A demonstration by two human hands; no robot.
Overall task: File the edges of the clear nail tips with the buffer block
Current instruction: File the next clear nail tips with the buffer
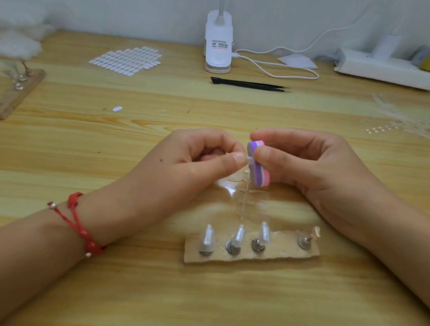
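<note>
1. Our left hand (pixel 201 158) has thumb and forefinger pinched on one clear nail tip (pixel 249 161), with the other fingers curled in. It's tiny and see-through, so honestly we can't tell how much of it sticks out.
2. Our right hand (pixel 310 169) pinches the buffer block (pixel 258 165) between thumb and fingers. The block stands nearly upright, its purple face against the tip's edge, and both are held up off the table.
3. Right below them the strip of spare clear tips (pixel 248 202) lies on the wood. Nearer us is the cardboard holder (pixel 251 256) with its little metal stands.
4. Farther back are the black tweezers (pixel 250 85), a sheet of sticky tabs (pixel 127 58) and the lamp base (pixel 219 41).
5. What could go wrong, we reckon: with such a small grip, pressing too hard could pop the tip out of the pinch, and it'd be a pain to spot on the table. Tilting the block could round the edge unevenly, or scuff our own thumb.
</note>
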